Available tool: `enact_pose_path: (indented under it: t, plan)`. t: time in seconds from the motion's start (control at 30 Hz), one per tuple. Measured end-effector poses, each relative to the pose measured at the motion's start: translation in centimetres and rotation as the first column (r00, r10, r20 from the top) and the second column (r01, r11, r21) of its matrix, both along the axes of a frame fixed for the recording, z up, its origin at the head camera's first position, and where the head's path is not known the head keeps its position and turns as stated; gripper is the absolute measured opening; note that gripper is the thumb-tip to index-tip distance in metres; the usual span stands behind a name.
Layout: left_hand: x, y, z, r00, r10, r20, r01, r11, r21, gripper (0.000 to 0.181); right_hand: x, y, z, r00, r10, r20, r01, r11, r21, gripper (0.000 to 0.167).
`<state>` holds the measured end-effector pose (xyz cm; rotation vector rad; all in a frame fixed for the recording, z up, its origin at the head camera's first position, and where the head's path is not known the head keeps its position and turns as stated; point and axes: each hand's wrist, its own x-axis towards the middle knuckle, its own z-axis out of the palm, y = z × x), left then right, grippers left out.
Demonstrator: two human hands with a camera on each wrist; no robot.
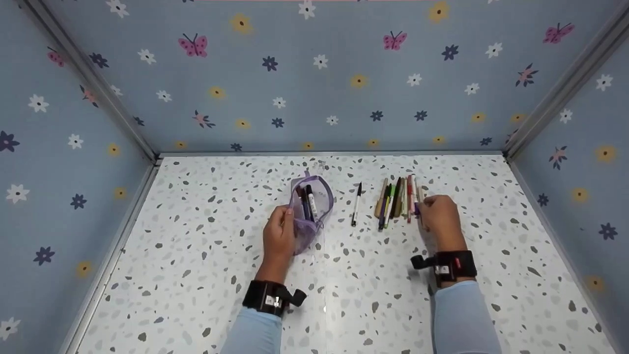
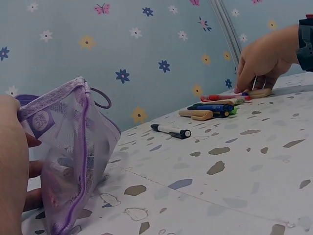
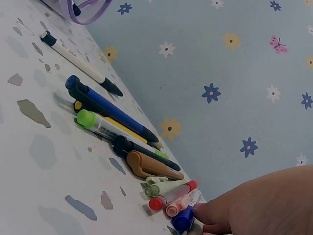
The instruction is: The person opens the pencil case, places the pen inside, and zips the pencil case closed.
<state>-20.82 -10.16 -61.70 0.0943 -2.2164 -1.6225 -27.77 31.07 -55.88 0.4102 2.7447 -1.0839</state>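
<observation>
My left hand (image 1: 279,233) grips the near left side of a purple mesh pencil pouch (image 2: 68,142), thumb over its rim. The pouch stands with its mouth open, and dark and white markers (image 1: 312,202) show inside. My right hand (image 1: 441,221) is at the right end of a row of pens, pinching a tan pen (image 2: 259,92) that lies on the table; its fingers hide part of it. Beside the thumb lies a blue-capped marker (image 3: 183,219). The row also holds a red marker (image 3: 171,196), a brown pen (image 3: 152,165) and a green-capped highlighter (image 3: 115,128).
A white pen (image 1: 357,205) with black ends lies alone between the pouch and the row. The speckled white table (image 1: 196,265) meets a flowered blue back wall (image 1: 295,98), with similar walls at left and right.
</observation>
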Motion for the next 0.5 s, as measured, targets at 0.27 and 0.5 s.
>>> enact_pose_path:
  t: [0.27, 0.5]
  plan:
    - [0.01, -0.02, -0.05, 1.0, -0.016, -0.005, 0.016, 1.0, 0.015, 0.021, -0.04, -0.28, 0.23, 0.999, -0.01, 0.045, 0.014, 0.995, -0.097, 0.049]
    - [-0.05, 0.03, 0.04, 0.999, -0.032, 0.014, 0.032, 0.999, 0.023, 0.021, -0.04, -0.37, 0.18, 0.999, -0.037, 0.035, 0.041, 0.995, -0.092, 0.045]
